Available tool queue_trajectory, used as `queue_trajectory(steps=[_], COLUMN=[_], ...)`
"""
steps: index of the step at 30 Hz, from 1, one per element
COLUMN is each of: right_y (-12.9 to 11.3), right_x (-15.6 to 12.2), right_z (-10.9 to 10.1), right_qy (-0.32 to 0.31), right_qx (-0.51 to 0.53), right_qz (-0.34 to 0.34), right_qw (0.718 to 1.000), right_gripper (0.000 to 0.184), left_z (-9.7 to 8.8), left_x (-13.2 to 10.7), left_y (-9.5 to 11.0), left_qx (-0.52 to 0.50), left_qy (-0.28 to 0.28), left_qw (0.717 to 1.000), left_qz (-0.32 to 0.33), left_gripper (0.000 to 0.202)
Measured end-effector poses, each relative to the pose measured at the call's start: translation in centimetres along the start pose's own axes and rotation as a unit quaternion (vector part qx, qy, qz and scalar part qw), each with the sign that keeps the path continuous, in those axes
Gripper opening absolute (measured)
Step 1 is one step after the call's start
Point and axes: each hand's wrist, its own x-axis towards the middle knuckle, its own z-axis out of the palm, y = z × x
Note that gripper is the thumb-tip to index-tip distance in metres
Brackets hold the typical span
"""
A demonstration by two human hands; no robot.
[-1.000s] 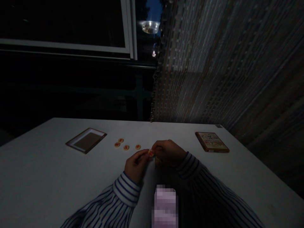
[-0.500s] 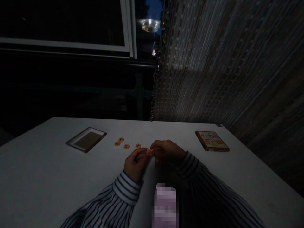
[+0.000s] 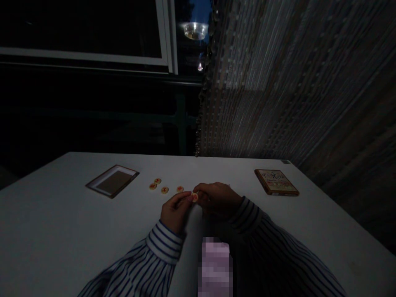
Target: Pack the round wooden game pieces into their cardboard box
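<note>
While our left hand [image 3: 175, 212] and right hand [image 3: 218, 199] both pinch the small round red-marked game token [image 3: 194, 197] at the centre of the frame, just above the white table [image 3: 62, 231], we judge it light, rigid and smooth, best held by its rim between fingertips.

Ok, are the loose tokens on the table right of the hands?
No, the four loose tokens lie left of the left hand, toward the box tray, while it and the right hand pinch a fifth token.

Matt white table [image 3: 62, 231], seemingly wooden discs [image 3: 164, 189], striped cloth sleeves [image 3: 163, 247], woven curtain [image 3: 293, 82].
</note>
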Motion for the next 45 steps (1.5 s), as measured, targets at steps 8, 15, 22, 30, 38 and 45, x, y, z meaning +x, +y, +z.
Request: queue_trajectory(steps=[8,15,22,30,38,45], right_y=[0.4,0.1,1.2,2.4,3.5,3.7], right_x=[0.2,0.2,0.3,0.0,0.6,0.8], right_z=[0.6,0.6,0.0,-0.7,0.4,0.7], right_qy=[0.025,0.035,0.041,0.043,0.012,-0.015], right_qx=[-0.034,-0.053,-0.092,-0.117,-0.149,-0.179], right_qz=[-0.053,-0.064,-0.02,0.045,0.03,0.031], right_qw=[0.998,0.996,0.995,0.991,0.988,0.983], right_gripper=[0.029,0.028,0.031,0.034,0.032,0.031], left_z=[-0.2,-0.2,0.0,0.2,0.2,0.2], left_x=[0.0,-0.1,-0.1,-0.1,-0.1,-0.1], left_y=[0.2,0.4,0.6,0.6,0.6,0.8], left_qx=[0.04,0.033,0.008,-0.01,0.01,0.013], left_qy=[-0.004,-0.005,0.011,0.018,0.016,0.018], left_qw=[0.999,0.999,1.0,0.999,1.0,0.999], left_qz=[0.029,0.029,-0.002,-0.026,-0.02,-0.026], left_gripper=[0.025,0.022,0.034,0.035,0.034,0.034])
